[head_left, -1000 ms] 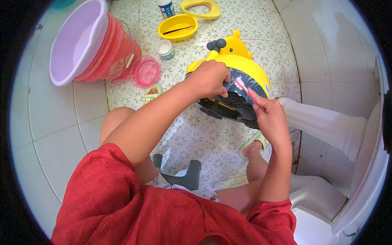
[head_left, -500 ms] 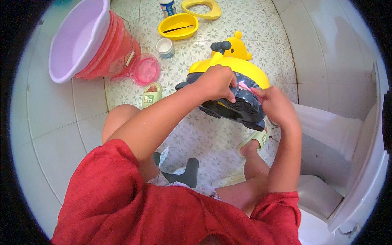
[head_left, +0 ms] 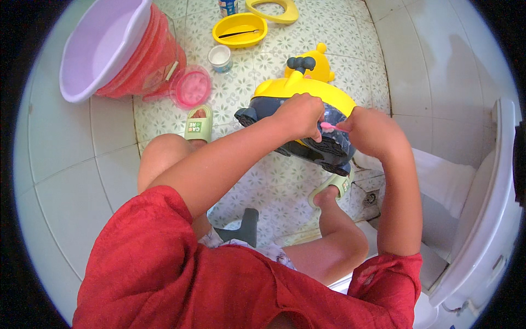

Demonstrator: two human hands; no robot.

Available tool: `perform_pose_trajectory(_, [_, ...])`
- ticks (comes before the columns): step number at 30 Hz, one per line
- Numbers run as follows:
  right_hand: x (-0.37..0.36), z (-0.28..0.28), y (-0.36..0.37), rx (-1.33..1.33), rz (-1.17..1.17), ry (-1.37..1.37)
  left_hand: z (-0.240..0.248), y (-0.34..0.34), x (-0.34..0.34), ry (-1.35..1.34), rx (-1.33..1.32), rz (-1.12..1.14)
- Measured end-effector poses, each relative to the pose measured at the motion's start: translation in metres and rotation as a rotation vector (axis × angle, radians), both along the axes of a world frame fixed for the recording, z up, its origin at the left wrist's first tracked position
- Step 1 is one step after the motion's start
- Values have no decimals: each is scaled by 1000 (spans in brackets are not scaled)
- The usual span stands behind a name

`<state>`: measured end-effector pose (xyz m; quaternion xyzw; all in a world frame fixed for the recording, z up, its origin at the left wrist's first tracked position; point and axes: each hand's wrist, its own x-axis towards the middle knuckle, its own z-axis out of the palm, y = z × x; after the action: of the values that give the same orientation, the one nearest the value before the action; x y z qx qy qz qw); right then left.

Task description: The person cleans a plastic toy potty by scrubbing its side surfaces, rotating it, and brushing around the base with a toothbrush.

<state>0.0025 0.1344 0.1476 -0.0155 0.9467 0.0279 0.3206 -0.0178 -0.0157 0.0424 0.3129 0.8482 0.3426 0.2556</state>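
Note:
A child's ride-on toy with a yellow top, a dark blue body and dark wheels is tilted up in front of me, its underside partly toward me. At its far side shows a yellow animal-shaped head. My left hand grips the toy's near edge, thumb pointing down over the dark part. A pink brush, apparently a toothbrush, is pinched in my right hand; its head meets the dark body, where whitish suds show. The right fingertips are partly hidden.
At the left, a lavender basin rests in a red bucket beside a pink dipper. Farther off are a white-topped jar, a yellow tray with a black-handled brush, and a yellow ring seat. White porcelain stands right.
My right hand has turned and shifted slightly right and down with the pink brush, its elbow moving outward. The left hand keeps its hold on the toy, which is nearly unmoved.

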Motion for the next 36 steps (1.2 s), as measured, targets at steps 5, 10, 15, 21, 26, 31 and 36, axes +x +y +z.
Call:
perform_pose_trajectory(5, [-3, -2, 6, 52, 2, 23, 2, 7, 2, 18, 3, -15])
perform_pose_trajectory(10, [3, 4, 2, 16, 50, -59, -2, 2, 2, 5, -32, 3])
perform_pose_trajectory(15, [-9, 8, -4, 109, -4, -123, 2, 5, 1, 4, -9, -14])
perform_pose_trajectory(21, [5, 1, 3, -39, 83, -57, 3, -2, 1, -13, -43, -10])
perform_pose_trajectory(26, [-5, -14, 15, 46, -55, -20, 1, 5, 0, 0, -48, -33])
perform_pose_trajectory(31, [16, -10, 12, -114, 41, 15, 7, -6, -3, -11, -83, -24])
perform_pose_trajectory(36, [9, -24, 26, -144, -101, -51, 10, -3, -3, -31, -87, -48])
